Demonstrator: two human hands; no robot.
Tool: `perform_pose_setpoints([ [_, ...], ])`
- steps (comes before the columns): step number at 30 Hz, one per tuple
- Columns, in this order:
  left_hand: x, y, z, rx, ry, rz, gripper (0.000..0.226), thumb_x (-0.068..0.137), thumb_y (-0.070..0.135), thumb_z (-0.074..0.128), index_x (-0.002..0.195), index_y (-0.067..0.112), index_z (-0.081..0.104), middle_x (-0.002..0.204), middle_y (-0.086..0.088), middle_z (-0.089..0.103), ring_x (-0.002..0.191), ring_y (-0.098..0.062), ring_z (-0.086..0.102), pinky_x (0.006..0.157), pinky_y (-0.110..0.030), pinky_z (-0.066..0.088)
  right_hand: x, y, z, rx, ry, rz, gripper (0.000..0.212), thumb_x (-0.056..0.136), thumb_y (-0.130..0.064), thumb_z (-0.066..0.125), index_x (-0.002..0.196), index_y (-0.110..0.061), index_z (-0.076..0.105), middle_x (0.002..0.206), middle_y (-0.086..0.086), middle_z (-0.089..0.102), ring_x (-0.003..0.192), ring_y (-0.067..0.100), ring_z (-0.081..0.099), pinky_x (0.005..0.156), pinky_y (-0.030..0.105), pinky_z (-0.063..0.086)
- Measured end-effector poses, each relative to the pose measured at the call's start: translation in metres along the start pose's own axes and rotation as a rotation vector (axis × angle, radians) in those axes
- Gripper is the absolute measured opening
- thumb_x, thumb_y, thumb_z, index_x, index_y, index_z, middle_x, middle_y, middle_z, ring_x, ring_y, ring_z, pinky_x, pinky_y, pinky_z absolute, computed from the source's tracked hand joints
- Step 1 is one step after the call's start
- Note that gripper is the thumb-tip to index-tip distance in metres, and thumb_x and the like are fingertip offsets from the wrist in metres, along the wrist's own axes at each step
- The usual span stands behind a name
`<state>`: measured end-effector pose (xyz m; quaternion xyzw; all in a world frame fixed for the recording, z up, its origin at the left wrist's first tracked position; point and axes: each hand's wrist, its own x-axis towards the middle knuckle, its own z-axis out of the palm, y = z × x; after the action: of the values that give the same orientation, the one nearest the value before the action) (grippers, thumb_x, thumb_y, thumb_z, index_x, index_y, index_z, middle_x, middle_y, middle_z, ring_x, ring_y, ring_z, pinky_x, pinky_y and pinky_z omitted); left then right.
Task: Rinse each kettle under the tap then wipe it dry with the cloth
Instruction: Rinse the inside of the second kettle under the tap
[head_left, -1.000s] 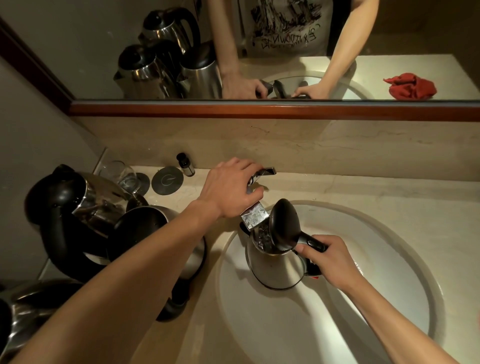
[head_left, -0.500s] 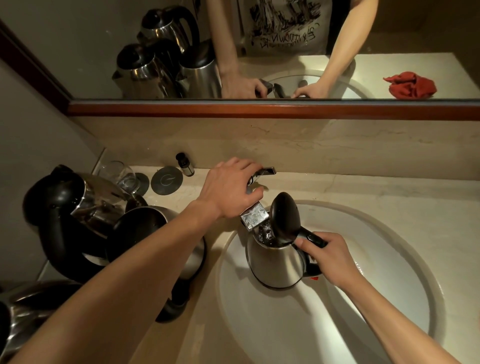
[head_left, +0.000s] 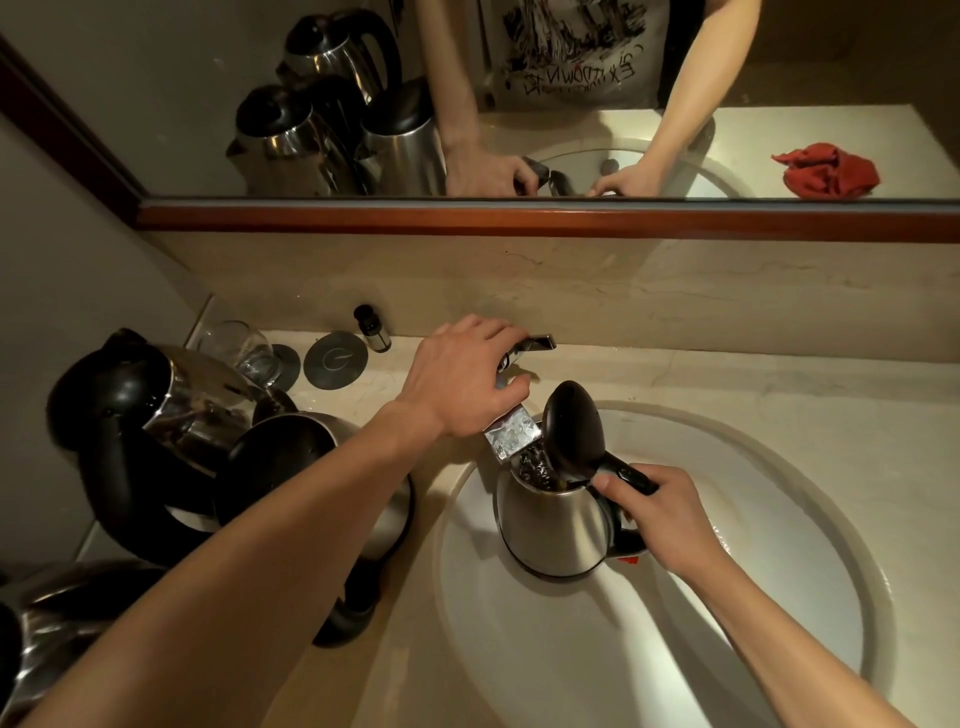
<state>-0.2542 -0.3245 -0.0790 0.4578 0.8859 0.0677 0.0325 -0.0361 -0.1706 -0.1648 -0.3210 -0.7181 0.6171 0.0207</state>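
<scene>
A small steel kettle with its black lid flipped up stands in the white basin, directly under the chrome tap spout. Water shows inside its mouth. My right hand grips the kettle's black handle. My left hand is curled over the tap lever behind the basin. The red cloth appears only in the mirror, lying on the counter to the right.
Other steel kettles with black lids crowd the counter at the left, with another at the bottom left corner. A glass, a round grey coaster and a small dark bottle stand by the back wall. The mirror's wooden frame runs above.
The kettle has shifted slightly back and up under the spout. Both hands keep their holds.
</scene>
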Motion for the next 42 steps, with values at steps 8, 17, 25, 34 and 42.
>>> perform_pose_setpoints([
  [8, 0.0006, -0.0003, 0.0009, 0.007, -0.005, -0.001, 0.072, 0.08, 0.061, 0.026, 0.135, 0.025, 0.054, 0.133, 0.007, 0.059, 0.118, -0.018, 0.052, 0.088, -0.035, 0.039, -0.0035, 0.0013, 0.0009, 0.0, 0.038, 0.01, 0.054, 0.09, -0.021, 0.08, 0.062, 0.007, 0.043, 0.058, 0.006, 0.033, 0.054, 0.019, 0.03, 0.051, 0.027, 0.025],
  [17, 0.0007, -0.0007, 0.0008, 0.017, -0.009, -0.006, 0.072, 0.08, 0.061, 0.026, 0.135, 0.026, 0.054, 0.134, 0.007, 0.058, 0.119, -0.018, 0.051, 0.09, -0.036, 0.04, -0.0073, -0.0019, 0.0019, 0.031, -0.007, 0.006, 0.058, 0.087, -0.024, 0.083, 0.063, 0.011, 0.044, 0.058, 0.009, 0.032, 0.053, 0.019, 0.029, 0.047, 0.023, 0.025],
  [25, 0.0006, -0.0009, 0.0007, 0.021, -0.006, 0.001, 0.071, 0.08, 0.061, 0.026, 0.136, 0.025, 0.054, 0.135, 0.007, 0.058, 0.119, -0.019, 0.051, 0.09, -0.035, 0.04, -0.0085, -0.004, -0.0002, 0.008, -0.024, 0.005, 0.08, 0.061, -0.06, 0.077, 0.072, 0.015, 0.054, 0.06, 0.009, 0.034, 0.056, 0.019, 0.033, 0.056, 0.033, 0.029],
  [34, 0.0001, -0.001, -0.0001, 0.019, -0.005, 0.0, 0.071, 0.08, 0.061, 0.025, 0.135, 0.026, 0.054, 0.134, 0.007, 0.059, 0.118, -0.018, 0.052, 0.089, -0.034, 0.039, -0.0073, -0.0048, 0.0004, 0.038, -0.035, 0.028, 0.067, 0.073, -0.044, 0.085, 0.074, 0.016, 0.055, 0.058, 0.01, 0.035, 0.053, 0.02, 0.035, 0.053, 0.037, 0.032],
  [42, 0.0002, -0.0012, 0.0012, 0.014, 0.004, 0.007, 0.071, 0.081, 0.061, 0.025, 0.135, 0.026, 0.054, 0.133, 0.008, 0.059, 0.117, -0.018, 0.052, 0.087, -0.034, 0.04, -0.0055, -0.0004, -0.0002, 0.007, -0.026, 0.006, 0.079, 0.062, -0.059, 0.077, 0.073, 0.015, 0.053, 0.059, 0.008, 0.034, 0.057, 0.02, 0.033, 0.058, 0.039, 0.032],
])
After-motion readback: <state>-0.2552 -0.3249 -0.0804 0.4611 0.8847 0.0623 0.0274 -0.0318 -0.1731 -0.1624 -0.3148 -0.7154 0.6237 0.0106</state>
